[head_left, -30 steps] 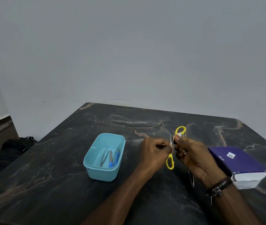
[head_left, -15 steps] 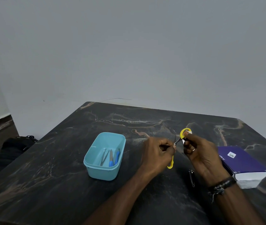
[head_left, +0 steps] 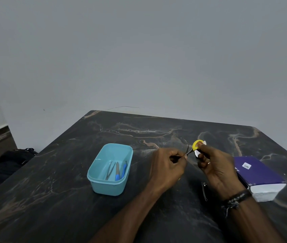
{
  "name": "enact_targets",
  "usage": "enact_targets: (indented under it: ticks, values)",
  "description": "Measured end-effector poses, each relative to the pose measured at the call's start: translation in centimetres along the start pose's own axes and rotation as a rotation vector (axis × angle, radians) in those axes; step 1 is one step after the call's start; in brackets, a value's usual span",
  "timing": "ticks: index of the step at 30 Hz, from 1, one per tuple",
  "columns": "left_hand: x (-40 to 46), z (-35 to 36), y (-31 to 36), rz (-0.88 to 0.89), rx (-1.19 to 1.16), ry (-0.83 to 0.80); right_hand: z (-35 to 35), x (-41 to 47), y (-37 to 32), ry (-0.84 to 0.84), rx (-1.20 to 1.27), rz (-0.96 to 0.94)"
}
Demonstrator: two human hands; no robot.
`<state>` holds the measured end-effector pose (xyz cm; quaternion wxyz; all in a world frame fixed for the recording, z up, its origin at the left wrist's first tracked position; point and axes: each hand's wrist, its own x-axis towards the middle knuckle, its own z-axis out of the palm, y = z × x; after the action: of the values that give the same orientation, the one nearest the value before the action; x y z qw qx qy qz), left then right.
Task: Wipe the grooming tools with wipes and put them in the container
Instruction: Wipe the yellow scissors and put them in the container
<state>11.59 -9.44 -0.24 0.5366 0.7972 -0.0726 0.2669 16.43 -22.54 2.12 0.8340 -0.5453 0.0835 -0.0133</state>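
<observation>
Small scissors with yellow handles [head_left: 195, 145] are held between both hands above the dark marble table [head_left: 69, 199]. My left hand [head_left: 168, 165] pinches the blade end, and most of the lower handle is hidden behind it. My right hand [head_left: 214, 165] holds a white wipe [head_left: 198, 152] against the upper yellow handle loop. The light blue container [head_left: 110, 170] stands to the left of my hands and holds tweezers [head_left: 109, 171] and two blue-handled tools [head_left: 120, 171].
A metal nail clipper [head_left: 204, 190] lies on the table below my right hand. A purple box of wipes [head_left: 260, 174] sits at the right. A black bag [head_left: 11, 160] lies on the floor left of the table.
The scissors have turned from upright to slanted, and my right hand has slid the wipe up along them to the upper yellow loop. Both hands have drifted slightly apart.
</observation>
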Motion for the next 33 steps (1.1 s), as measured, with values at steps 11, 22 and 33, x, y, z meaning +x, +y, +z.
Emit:
enact_targets:
  ticks: [11,22,33]
  values:
    - [1.5,-1.8,1.4,-0.509,-0.973,0.19,0.8,-1.9,-0.3,-0.353,-0.19,0.178]
    - [1.5,-1.9,1.2,-0.455,-0.684,0.371,1.0,-2.3,0.5,-0.384,-0.393,0.083]
    - [1.2,-1.5,1.5,-0.353,-0.451,0.4,0.7,-2.3,0.7,-0.426,-0.466,0.022]
